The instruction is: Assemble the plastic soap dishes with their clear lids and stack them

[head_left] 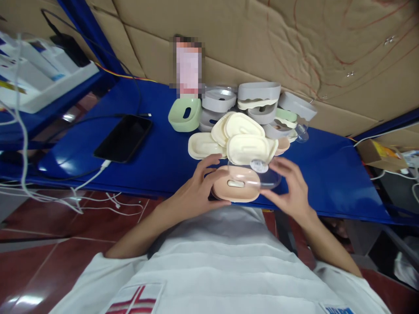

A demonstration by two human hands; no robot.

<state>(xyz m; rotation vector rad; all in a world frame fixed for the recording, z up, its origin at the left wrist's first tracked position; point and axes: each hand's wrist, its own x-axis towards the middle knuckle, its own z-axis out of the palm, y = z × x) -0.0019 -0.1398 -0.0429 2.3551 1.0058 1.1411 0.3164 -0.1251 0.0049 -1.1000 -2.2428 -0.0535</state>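
At the near edge of the table (163, 159), the peach box (237, 194) is gripped between the left hand's (196, 185) thumb and fingers; the clear lid (270, 178), overlapping it, is pinched by the right hand (293, 188).

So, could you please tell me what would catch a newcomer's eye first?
Probably the peach container in the left hand at the front of the blue table, with the right hand holding a clear cover. Next, perhaps, the cream pieces heaped just beyond, then the black phone at left.
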